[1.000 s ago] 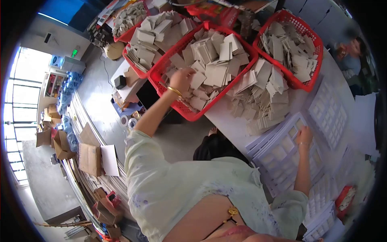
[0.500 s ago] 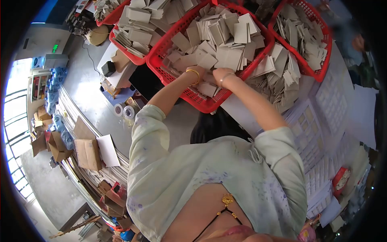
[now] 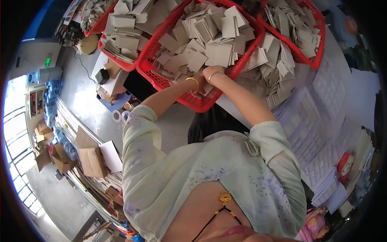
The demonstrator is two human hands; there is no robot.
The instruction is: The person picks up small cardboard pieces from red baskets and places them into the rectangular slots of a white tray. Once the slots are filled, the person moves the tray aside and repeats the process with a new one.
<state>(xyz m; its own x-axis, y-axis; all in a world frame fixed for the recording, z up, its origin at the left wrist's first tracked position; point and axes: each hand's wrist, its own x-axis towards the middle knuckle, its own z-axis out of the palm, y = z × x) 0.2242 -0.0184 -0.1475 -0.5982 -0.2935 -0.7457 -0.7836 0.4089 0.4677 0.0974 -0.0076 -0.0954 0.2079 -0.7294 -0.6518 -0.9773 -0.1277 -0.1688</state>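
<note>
A red plastic basket [image 3: 146,64] in front of me is heaped with small greyish-white cardboard pieces [image 3: 197,61]. Both of my hands reach over its near edge, side by side, down among the pieces. My left hand [image 3: 198,80], with a gold bangle at the wrist, sits low in the basket, and its fingers are hidden. Close beside it my right hand [image 3: 210,73], with a silver bangle, has its fingers curled downward. Whatever it grips is out of sight.
Other red baskets of cardboard pieces stand at the left [image 3: 128,65] and right [image 3: 317,60]. A loose pile of cardboard pieces [image 3: 278,80] lies beside the middle basket. White sheets with grid cutouts [image 3: 300,117] cover the right-hand table. Cardboard boxes [image 3: 92,161] stand on the left.
The view has shifted a little, so the baskets appear further left. My hands stay at the basket's near end and have drawn closer together.
</note>
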